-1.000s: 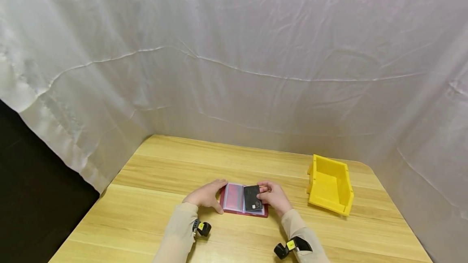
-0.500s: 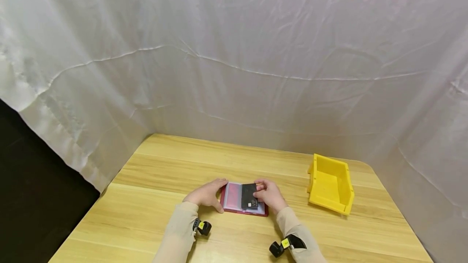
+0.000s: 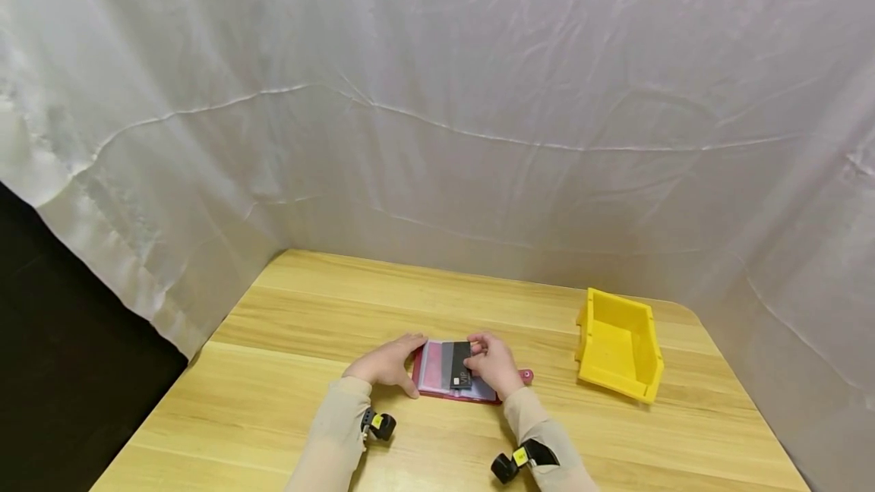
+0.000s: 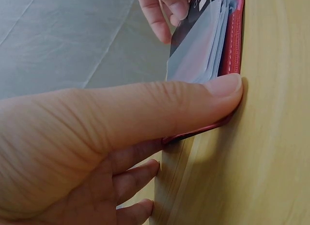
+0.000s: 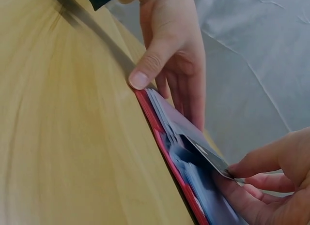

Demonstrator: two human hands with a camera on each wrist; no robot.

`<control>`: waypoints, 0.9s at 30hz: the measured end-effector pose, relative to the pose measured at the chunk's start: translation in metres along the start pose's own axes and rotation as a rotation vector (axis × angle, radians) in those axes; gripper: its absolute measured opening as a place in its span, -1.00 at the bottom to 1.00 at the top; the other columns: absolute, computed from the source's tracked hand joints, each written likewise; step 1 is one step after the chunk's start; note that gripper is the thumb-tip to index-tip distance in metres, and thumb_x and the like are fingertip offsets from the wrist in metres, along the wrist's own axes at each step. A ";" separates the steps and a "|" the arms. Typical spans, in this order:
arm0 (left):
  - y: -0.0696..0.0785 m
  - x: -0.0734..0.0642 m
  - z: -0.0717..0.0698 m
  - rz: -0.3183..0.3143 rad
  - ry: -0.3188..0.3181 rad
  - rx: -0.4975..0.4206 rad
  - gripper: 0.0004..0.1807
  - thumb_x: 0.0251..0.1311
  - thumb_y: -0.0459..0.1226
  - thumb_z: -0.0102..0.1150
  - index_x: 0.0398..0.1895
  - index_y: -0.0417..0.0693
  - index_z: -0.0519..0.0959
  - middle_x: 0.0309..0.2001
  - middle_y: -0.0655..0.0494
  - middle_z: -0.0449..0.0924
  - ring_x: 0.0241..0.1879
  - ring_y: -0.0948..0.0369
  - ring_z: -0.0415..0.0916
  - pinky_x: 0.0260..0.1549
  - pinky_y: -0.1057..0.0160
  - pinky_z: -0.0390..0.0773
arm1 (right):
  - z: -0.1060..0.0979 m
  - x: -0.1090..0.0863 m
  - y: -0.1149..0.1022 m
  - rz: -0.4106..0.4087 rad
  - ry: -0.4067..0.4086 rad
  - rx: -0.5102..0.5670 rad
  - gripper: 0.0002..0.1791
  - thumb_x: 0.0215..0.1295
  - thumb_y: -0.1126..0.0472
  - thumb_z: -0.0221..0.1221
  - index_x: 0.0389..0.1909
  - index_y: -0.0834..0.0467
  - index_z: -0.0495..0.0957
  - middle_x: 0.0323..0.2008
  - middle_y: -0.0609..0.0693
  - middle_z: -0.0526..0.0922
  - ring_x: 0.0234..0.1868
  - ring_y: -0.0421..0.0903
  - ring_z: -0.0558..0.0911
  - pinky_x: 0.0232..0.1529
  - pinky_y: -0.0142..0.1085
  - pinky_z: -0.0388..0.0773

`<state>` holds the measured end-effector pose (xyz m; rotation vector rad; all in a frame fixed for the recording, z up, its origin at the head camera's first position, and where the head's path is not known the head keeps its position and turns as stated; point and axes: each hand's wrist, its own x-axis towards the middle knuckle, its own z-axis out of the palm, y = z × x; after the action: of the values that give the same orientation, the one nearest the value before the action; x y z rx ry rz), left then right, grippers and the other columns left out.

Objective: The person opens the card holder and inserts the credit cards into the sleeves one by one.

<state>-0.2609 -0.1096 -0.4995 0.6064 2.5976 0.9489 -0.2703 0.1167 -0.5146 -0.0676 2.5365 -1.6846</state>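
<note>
A small red card holder (image 3: 430,370) with clear plastic sleeves lies open on the table. My left hand (image 3: 386,362) grips its left side, the thumb (image 4: 220,87) along the near corner and a finger at the far corner. My right hand (image 3: 497,367) pinches a black card (image 3: 461,361) marked VIP by its right edge. The card's left part sits under the clear sleeve of the left page, where it shows grey. In the right wrist view the card (image 5: 209,156) tilts up from the pages between thumb and fingers.
A yellow plastic bin (image 3: 617,348) stands at the right of the wooden table (image 3: 273,370). The card holder's pink snap strap (image 3: 525,376) sticks out to the right, beside my right wrist. Grey-white curtain (image 3: 478,97) hangs behind the table.
My right hand has moved left with the black card, and more of the card is covered by the sleeve. The snap strap has come into sight. The left hand has stayed in place.
</note>
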 end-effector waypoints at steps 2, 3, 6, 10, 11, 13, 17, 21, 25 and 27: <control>-0.001 0.000 0.000 0.002 0.001 -0.002 0.11 -0.28 -0.34 0.57 0.44 -0.28 0.18 0.48 -0.22 0.15 0.50 -0.17 0.02 0.47 -0.16 0.07 | 0.003 -0.001 -0.002 -0.021 0.002 -0.006 -0.50 -0.03 0.57 0.24 0.03 0.43 0.49 -0.31 0.14 0.50 -0.44 -0.18 0.51 -0.45 -0.33 0.65; -0.001 0.000 0.000 0.003 0.001 -0.003 0.10 -0.28 -0.34 0.57 0.44 -0.28 0.19 0.48 -0.22 0.15 0.50 -0.17 0.02 0.47 -0.16 0.07 | 0.004 -0.001 -0.003 -0.032 0.002 -0.010 -0.50 -0.03 0.57 0.24 0.03 0.44 0.48 -0.32 0.14 0.49 -0.44 -0.18 0.50 -0.46 -0.33 0.64; 0.000 0.000 0.000 0.002 0.001 -0.003 0.10 -0.27 -0.34 0.56 0.44 -0.29 0.19 0.47 -0.22 0.15 0.50 -0.17 0.02 0.47 -0.16 0.07 | 0.005 -0.003 -0.006 -0.051 -0.002 -0.039 -0.50 -0.01 0.56 0.23 0.05 0.43 0.47 -0.33 0.14 0.49 -0.45 -0.18 0.48 -0.47 -0.35 0.61; 0.000 0.001 -0.001 -0.003 -0.006 0.001 0.10 -0.25 -0.34 0.56 0.45 -0.27 0.18 0.48 -0.21 0.14 0.50 -0.16 0.02 0.47 -0.15 0.07 | 0.003 -0.007 -0.008 -0.036 -0.019 -0.095 -0.53 0.11 0.48 0.22 0.10 0.38 0.45 -0.28 0.15 0.54 -0.42 -0.17 0.53 -0.46 -0.34 0.63; 0.001 0.001 -0.001 -0.005 -0.007 0.000 0.10 -0.25 -0.35 0.55 0.45 -0.27 0.18 0.48 -0.20 0.13 0.50 -0.16 0.02 0.47 -0.15 0.07 | 0.002 -0.008 -0.009 -0.030 -0.028 -0.099 -0.53 0.14 0.46 0.22 0.12 0.38 0.44 -0.26 0.16 0.55 -0.40 -0.16 0.55 -0.45 -0.32 0.65; 0.000 0.001 -0.001 -0.002 -0.006 -0.002 0.10 -0.26 -0.35 0.56 0.45 -0.28 0.18 0.48 -0.22 0.14 0.50 -0.17 0.02 0.47 -0.16 0.08 | 0.000 -0.011 -0.012 -0.011 -0.045 -0.094 -0.52 0.19 0.42 0.20 0.16 0.38 0.41 -0.22 0.18 0.55 -0.36 -0.14 0.58 -0.40 -0.29 0.69; 0.001 0.000 -0.001 -0.001 -0.002 -0.001 0.10 -0.26 -0.34 0.56 0.45 -0.28 0.18 0.48 -0.22 0.15 0.49 -0.16 0.03 0.47 -0.15 0.08 | -0.004 -0.017 -0.016 0.012 -0.077 -0.050 -0.48 0.22 0.38 0.19 0.21 0.40 0.36 -0.17 0.23 0.54 -0.27 -0.08 0.63 -0.32 -0.22 0.74; 0.001 0.000 0.000 -0.001 -0.002 -0.001 0.10 -0.26 -0.34 0.57 0.44 -0.30 0.18 0.47 -0.22 0.16 0.49 -0.16 0.03 0.47 -0.15 0.08 | -0.005 -0.020 -0.018 0.032 -0.101 -0.009 -0.45 0.24 0.35 0.17 0.24 0.41 0.33 -0.11 0.27 0.56 -0.25 -0.05 0.64 -0.31 -0.18 0.74; 0.001 -0.001 0.000 -0.005 -0.004 -0.008 0.10 -0.26 -0.34 0.57 0.44 -0.30 0.18 0.47 -0.23 0.15 0.50 -0.16 0.03 0.48 -0.14 0.08 | -0.004 -0.022 -0.019 0.063 -0.115 0.052 -0.45 0.26 0.36 0.13 0.26 0.43 0.30 -0.07 0.31 0.56 -0.24 -0.04 0.64 -0.27 -0.15 0.74; 0.000 -0.001 0.000 -0.006 -0.003 -0.006 0.10 -0.26 -0.34 0.57 0.44 -0.30 0.18 0.47 -0.23 0.15 0.50 -0.16 0.03 0.48 -0.14 0.08 | -0.004 -0.021 -0.019 0.075 -0.118 0.095 -0.44 0.25 0.38 0.10 0.27 0.45 0.28 -0.06 0.32 0.55 -0.23 -0.03 0.64 -0.25 -0.15 0.74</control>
<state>-0.2600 -0.1095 -0.4992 0.5974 2.5917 0.9532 -0.2499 0.1146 -0.4942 -0.0619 2.3417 -1.7154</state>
